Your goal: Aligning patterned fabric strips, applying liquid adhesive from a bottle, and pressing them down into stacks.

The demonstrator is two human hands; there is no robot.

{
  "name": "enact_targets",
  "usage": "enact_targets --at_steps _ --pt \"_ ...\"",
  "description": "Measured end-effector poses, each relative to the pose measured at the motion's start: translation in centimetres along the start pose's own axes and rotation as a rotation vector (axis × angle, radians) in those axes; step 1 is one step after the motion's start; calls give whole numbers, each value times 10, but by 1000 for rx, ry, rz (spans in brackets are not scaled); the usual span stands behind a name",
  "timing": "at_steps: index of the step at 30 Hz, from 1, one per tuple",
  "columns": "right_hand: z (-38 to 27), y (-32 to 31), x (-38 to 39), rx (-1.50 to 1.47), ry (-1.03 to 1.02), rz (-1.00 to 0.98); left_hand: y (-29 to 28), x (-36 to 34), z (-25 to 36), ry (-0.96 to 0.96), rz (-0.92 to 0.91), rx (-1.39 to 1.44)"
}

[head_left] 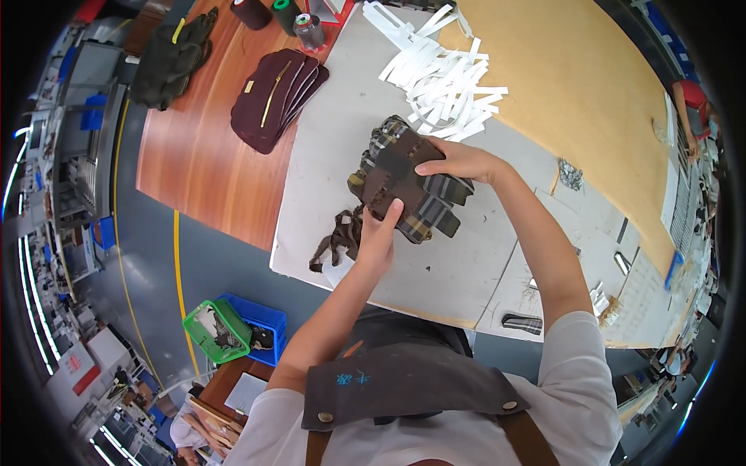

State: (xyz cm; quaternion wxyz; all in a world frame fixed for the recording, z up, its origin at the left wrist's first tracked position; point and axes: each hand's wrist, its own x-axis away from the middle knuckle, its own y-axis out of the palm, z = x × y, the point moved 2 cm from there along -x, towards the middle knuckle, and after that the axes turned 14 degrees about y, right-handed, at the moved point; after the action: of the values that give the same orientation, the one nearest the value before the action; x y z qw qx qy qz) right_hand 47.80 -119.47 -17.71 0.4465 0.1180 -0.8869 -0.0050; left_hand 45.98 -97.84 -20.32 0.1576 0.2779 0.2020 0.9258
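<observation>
Both of my hands grip a bundle of brown and plaid fabric pieces (399, 167) above the pale tabletop. Its middle is dark brown, and grey, black and yellowish checked flaps stick out around it. My left hand (378, 235) is closed on the near edge, thumb on top. From the right, my right hand (460, 160) holds the far side, its thumb lying across the brown part. The other fingers of both hands are mostly hidden. Beside my left hand lies a tangle of dark brown fabric strips (342, 239).
A heap of white strips (447, 81) lies beyond the bundle. Farther left are maroon pouches (280, 99), a dark bag (172, 62) and thread spools (285, 14). Brown paper (575, 85) covers the right side. A green basket (217, 330) and a blue crate (268, 317) stand below the table.
</observation>
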Motion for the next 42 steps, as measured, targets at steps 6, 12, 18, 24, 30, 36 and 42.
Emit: enact_targets --at_steps 6,12,18,24,30,36,42 --pt "13 11 31 67 -90 176 -1 -2 -4 -19 -27 44" --pt "88 29 132 -257 -344 794 -6 -7 -5 -30 -15 -21" --pt "279 110 272 -664 -259 1146 1 -6 10 -50 -59 -121" --pt "519 238 287 -946 119 1434 -8 -9 15 -2 -23 -159" --pt "722 293 173 -763 292 1133 3 -3 10 37 58 -298" --pt "746 222 70 -783 121 817 -10 -4 12 90 127 -420" --pt "749 239 73 -879 142 707 -3 -16 -1 114 145 -488"
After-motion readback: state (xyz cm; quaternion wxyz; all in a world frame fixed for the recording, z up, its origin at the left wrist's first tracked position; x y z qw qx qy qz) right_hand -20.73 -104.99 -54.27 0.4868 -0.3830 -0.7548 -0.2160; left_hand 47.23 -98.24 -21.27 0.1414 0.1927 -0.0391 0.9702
